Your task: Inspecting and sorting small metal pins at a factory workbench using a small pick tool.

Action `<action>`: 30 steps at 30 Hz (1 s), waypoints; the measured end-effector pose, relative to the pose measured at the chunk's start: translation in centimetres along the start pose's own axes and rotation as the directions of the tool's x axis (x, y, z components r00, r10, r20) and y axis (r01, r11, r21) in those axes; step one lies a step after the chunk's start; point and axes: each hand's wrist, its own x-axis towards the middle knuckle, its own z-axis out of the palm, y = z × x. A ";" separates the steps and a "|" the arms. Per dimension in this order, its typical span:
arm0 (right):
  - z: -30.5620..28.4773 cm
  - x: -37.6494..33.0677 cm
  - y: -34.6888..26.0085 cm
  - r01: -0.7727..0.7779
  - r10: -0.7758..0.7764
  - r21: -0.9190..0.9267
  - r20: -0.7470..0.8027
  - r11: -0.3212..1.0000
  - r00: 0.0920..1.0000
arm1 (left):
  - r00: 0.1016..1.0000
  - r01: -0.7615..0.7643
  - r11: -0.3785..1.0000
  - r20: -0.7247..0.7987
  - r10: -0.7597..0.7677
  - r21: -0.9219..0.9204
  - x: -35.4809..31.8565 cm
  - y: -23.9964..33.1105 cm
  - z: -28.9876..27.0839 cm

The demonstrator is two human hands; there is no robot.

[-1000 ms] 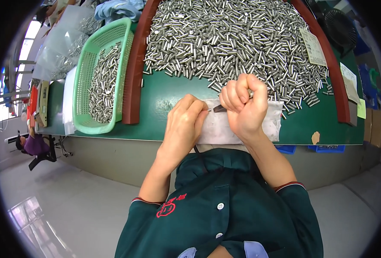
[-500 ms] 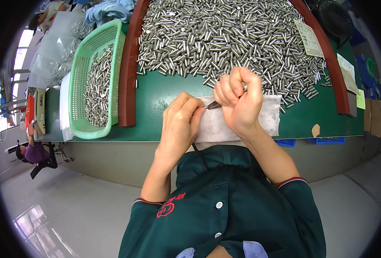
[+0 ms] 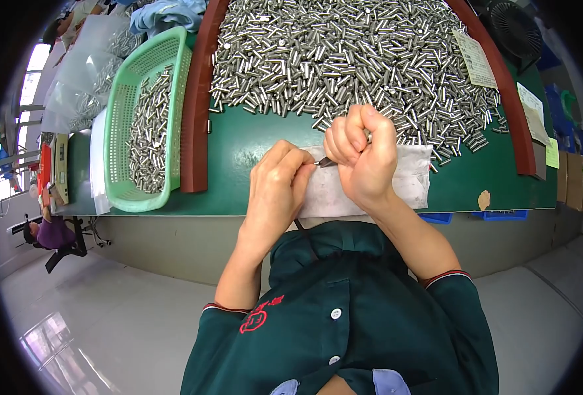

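Note:
My right hand [image 3: 364, 158] is closed in a fist round a dark hand tool [image 3: 326, 161] with a narrow tip; its handle is mostly hidden in the palm. That tip points left and reaches the fingertips of my left hand [image 3: 277, 181]. My left thumb and forefinger are pinched together there, and whatever they hold is too small and covered to name. Both hands are above a whitish, smudged cloth [image 3: 407, 174] at the table's near edge. Beyond them spreads a large heap of short shiny metal pins [image 3: 344, 66].
Brown-red rails [image 3: 196, 125] flank the heap on the green table [image 3: 239, 145]. Left of them stands a green plastic basket [image 3: 113, 151] partly filled with pins, beside clear bags [image 3: 84, 85]. A black fan [image 3: 514, 29] is at the far right. Another person [image 3: 55, 235] sits at far left.
My right fist has shifted very slightly left, with the tool's tip still at my left fingertips. My left hand has barely moved.

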 end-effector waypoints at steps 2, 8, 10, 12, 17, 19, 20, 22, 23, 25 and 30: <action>0.2 -0.1 0.1 0.036 -0.035 -0.030 0.025 0.999 0.999 | 1.000 -0.008 1.000 0.002 0.008 -0.013 0.1 0.1 0.1; 0.1 0.0 0.0 0.023 -0.023 -0.010 0.034 1.000 0.999 | 0.998 -0.061 0.995 0.002 0.061 0.074 -0.1 0.1 -0.5; 0.0 -0.3 0.0 0.001 -0.001 0.007 0.020 1.000 1.000 | 0.997 0.061 0.979 -0.034 -0.069 -0.193 -0.4 -0.5 -0.6; -0.1 -0.3 0.0 0.002 -0.002 0.002 0.024 1.000 1.000 | 0.923 0.329 0.577 0.127 -0.362 -0.748 -0.5 -0.4 -1.5; -0.3 -0.2 0.0 0.006 -0.006 0.062 -0.001 0.998 1.000 | 0.884 0.322 0.164 0.234 -0.405 -0.932 0.8 -2.3 -3.5; -0.2 -0.3 -0.1 0.001 -0.001 0.075 -0.004 0.997 1.000 | 0.882 0.267 0.223 0.145 -0.447 -0.938 1.3 -3.1 -4.3; 0.0 -0.3 -0.2 -0.003 0.003 0.075 -0.003 0.997 1.000 | 0.878 0.316 0.377 0.118 -0.464 -0.871 1.4 -4.0 -5.0; 0.0 -0.2 -0.2 0.000 0.000 0.067 -0.002 0.998 1.000 | 0.894 0.291 0.810 -0.157 -0.420 -0.509 2.7 -4.2 -4.9; 0.0 -0.2 -0.1 -0.002 0.002 0.067 0.001 0.998 1.000 | 0.890 0.345 0.904 -0.218 -0.401 -0.252 3.0 -3.8 -5.0; -0.1 -0.1 -0.2 0.003 -0.004 0.064 0.008 0.998 1.000 | 0.912 0.280 0.938 -0.362 -0.192 0.207 3.6 -3.7 -4.7; -0.1 -0.1 -0.2 0.007 -0.007 0.053 0.008 0.999 1.000 | 0.933 0.268 0.892 -0.329 -0.146 0.364 4.2 -5.4 -3.7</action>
